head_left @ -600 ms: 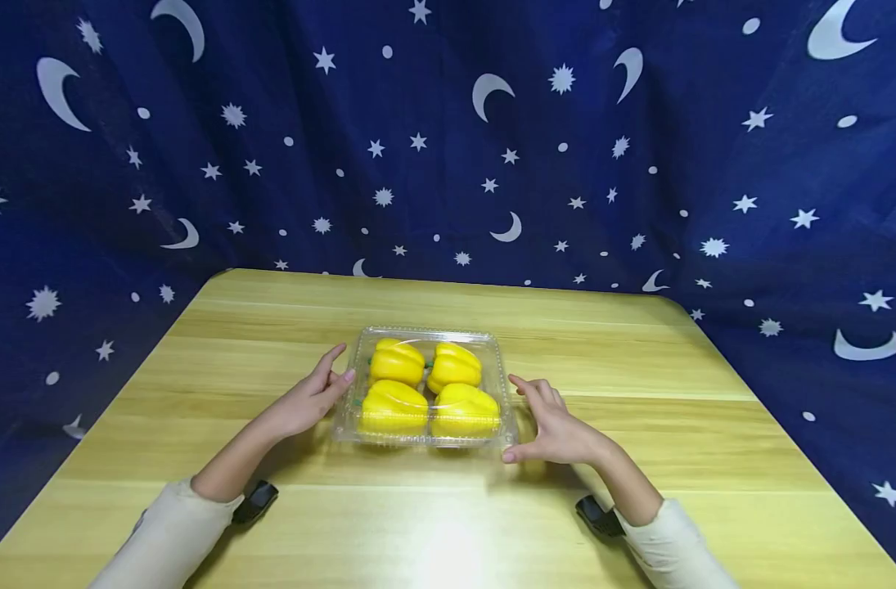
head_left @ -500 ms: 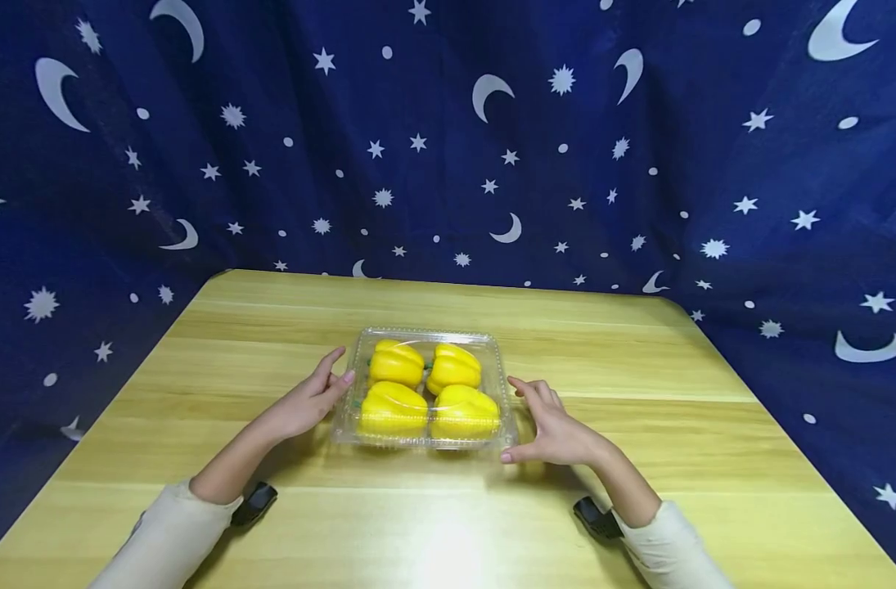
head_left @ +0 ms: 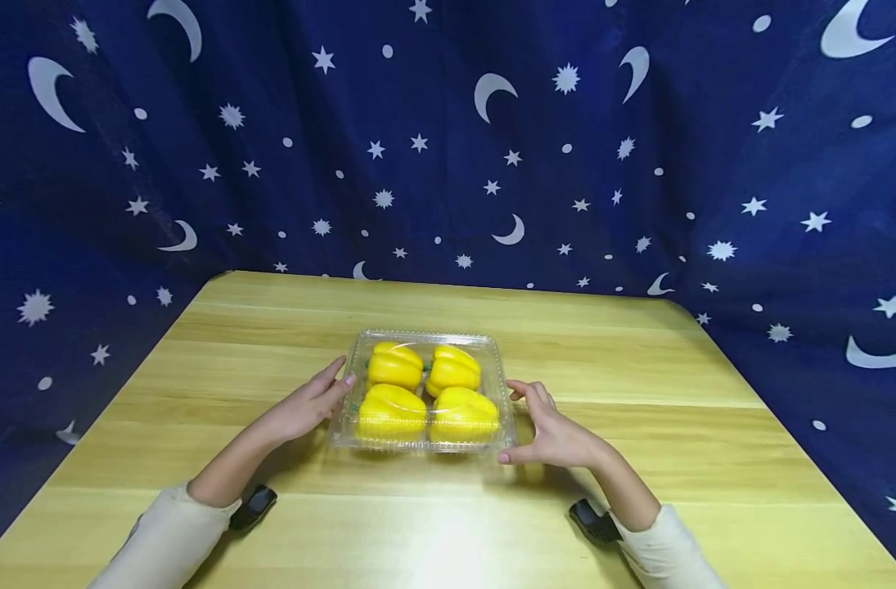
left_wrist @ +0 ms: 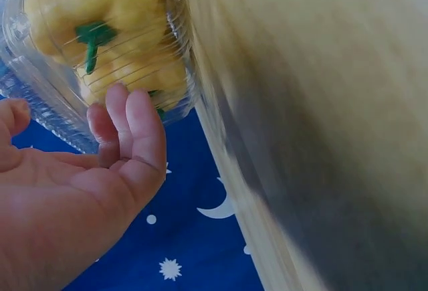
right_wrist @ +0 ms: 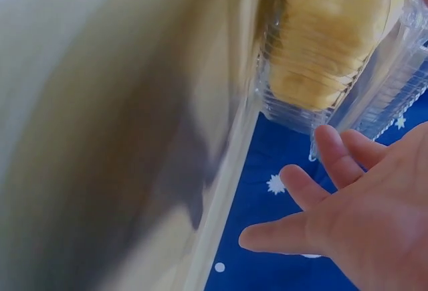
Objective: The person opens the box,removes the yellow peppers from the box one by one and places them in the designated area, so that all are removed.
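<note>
A clear plastic clamshell box (head_left: 425, 335) with a ridged rim lies on the wooden table in the head view. Inside are several yellow bell peppers (head_left: 394, 366) in two rows; a green stem (left_wrist: 93, 37) shows through the wall in the left wrist view. My left hand (head_left: 303, 409) is at the box's left side, fingers loosely bent, fingertips against or very near the wall. At the right side is my right hand (head_left: 554, 429), thumb and fingers spread. In the right wrist view its fingers (right_wrist: 338, 157) are near the box wall; contact is unclear.
The wooden table (head_left: 639, 360) extends around the box on all sides. Behind it hangs a dark blue curtain (head_left: 448, 98) with white moons and stars. A black wrist camera (head_left: 253, 507) sits at the left cuff, another wrist camera (head_left: 593, 520) at the right.
Both hands stay beside the box, which keeps its place. The left fingertips have dipped slightly. The head view has shifted a little.
</note>
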Motion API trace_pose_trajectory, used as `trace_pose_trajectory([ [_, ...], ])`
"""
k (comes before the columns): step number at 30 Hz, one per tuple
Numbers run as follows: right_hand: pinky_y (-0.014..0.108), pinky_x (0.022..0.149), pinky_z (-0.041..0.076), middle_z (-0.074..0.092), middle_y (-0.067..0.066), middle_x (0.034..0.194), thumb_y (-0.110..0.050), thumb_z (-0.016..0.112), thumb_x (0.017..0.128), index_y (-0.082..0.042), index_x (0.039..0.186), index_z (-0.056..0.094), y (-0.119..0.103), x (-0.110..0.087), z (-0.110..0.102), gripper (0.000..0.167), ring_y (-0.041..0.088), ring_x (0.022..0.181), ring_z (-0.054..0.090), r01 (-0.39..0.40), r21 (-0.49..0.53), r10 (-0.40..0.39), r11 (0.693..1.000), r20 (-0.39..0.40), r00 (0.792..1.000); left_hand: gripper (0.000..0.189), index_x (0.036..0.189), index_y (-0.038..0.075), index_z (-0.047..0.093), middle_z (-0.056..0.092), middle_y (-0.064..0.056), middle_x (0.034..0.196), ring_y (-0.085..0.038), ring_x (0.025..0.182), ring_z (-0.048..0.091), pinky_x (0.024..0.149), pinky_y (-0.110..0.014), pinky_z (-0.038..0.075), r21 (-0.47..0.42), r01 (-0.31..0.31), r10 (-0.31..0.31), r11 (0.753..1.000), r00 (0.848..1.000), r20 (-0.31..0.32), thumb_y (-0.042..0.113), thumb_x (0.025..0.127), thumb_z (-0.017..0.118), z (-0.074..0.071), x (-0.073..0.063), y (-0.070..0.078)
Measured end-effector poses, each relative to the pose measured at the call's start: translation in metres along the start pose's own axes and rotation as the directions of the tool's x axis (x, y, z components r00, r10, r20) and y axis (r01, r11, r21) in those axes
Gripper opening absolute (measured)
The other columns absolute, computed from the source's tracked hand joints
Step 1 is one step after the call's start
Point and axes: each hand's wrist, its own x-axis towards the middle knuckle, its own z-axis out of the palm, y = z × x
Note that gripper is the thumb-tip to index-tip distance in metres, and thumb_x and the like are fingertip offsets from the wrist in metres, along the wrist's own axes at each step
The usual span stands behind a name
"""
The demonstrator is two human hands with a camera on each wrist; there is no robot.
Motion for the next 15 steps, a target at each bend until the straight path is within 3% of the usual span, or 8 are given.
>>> trace_pose_trajectory([
  [4,0.058,0.096,0.03,0.029,0.02,0.128,-0.032,0.079,0.068,-0.002,0.138,0.02,0.0033,0.001,0.001,0.096,0.036,0.119,0.033,0.011,0.066,-0.012,0.998,0.008,1.0,0.069,0.145,-0.001,-0.006,0.044,-0.006,0.07,-0.019,0.066,0.044,0.08,-0.036,0.037,-0.018,-0.026,0.026,1.0,1.0,0.014,0.04,0.099,0.027,0.0009,0.0004,0.0018],
  [15,0.06,0.101,0.022,0.033,0.023,0.127,-0.023,0.078,0.07,-0.003,0.131,0.023,0.0081,0.0011,0.0001,0.084,0.038,0.123,0.031,-0.086,0.242,0.068,0.966,0.081,0.994,0.064,0.144,0.0,-0.007,0.044,-0.019,0.095,-0.02,0.076,0.045,0.073,-0.033,0.044,-0.034,-0.056,0.058,0.998,0.996,0.06,0.033,0.101,0.026,-0.0011,0.0002,0.0051],
])
